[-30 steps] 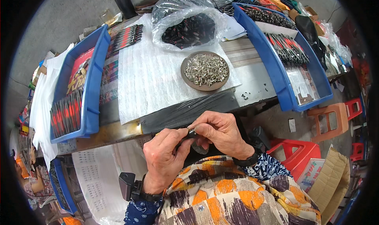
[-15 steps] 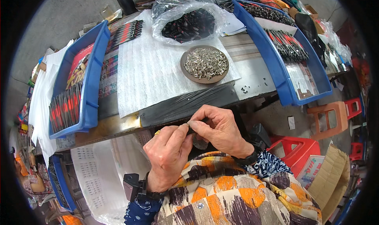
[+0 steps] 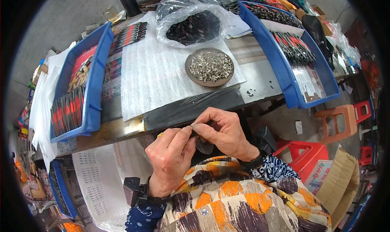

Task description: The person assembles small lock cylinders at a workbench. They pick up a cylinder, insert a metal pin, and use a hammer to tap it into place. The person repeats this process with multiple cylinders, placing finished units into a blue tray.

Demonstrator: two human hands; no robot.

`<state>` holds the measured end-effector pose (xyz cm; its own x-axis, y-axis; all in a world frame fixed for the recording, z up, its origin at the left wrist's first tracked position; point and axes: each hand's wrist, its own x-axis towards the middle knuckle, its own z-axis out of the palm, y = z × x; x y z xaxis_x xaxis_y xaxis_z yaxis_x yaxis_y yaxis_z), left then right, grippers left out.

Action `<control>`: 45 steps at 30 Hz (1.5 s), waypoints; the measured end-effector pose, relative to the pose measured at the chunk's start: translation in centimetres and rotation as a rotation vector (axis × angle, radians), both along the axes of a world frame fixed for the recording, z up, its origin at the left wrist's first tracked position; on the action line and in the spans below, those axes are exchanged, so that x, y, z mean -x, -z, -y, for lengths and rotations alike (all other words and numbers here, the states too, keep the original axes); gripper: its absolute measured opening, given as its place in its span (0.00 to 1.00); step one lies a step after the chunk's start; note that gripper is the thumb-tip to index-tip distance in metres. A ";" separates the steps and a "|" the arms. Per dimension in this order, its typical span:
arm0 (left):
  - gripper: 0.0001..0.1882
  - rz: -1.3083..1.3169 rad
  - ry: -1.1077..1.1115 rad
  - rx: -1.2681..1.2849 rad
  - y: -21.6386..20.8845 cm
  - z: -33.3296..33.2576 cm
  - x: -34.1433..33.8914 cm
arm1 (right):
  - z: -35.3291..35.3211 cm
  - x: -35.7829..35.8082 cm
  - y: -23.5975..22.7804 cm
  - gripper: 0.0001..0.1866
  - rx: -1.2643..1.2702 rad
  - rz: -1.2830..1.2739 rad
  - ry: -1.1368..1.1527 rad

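Note:
My left hand and my right hand meet fingertip to fingertip just in front of the table's near edge. Thumbs and forefingers on both sides are pinched together. Between them shows a bit of a small dark part; the fingers cover most of it, so its kind stays hidden. Beyond my hands, a round brown dish holds a heap of small silvery metal pieces. Behind it, a clear plastic bag lies open, full of black and red slim pieces.
White foam sheet covers the table's middle. Blue trays stand left and right, holding rows of black-and-red pen-like sticks. Below are a white perforated basket, a red stool and a cardboard box.
Both hands, still pinched together, have shifted very slightly to the left in the picture. Everything on the table stays as it was.

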<state>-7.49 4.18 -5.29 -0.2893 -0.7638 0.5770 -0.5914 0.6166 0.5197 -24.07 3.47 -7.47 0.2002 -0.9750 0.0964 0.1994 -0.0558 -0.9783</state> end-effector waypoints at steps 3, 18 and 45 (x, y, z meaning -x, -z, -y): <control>0.14 0.004 0.006 -0.056 -0.7 0.2 -0.5 | -0.1 0.2 -0.5 0.10 -0.014 0.004 -0.040; 0.10 0.071 -0.368 -0.106 -4.3 8.3 -8.9 | 2.6 6.0 -2.2 0.07 0.265 -0.351 0.223; 0.12 0.293 -0.341 0.045 0.5 27.7 -8.8 | 4.3 9.9 -0.1 0.06 0.111 -0.177 0.122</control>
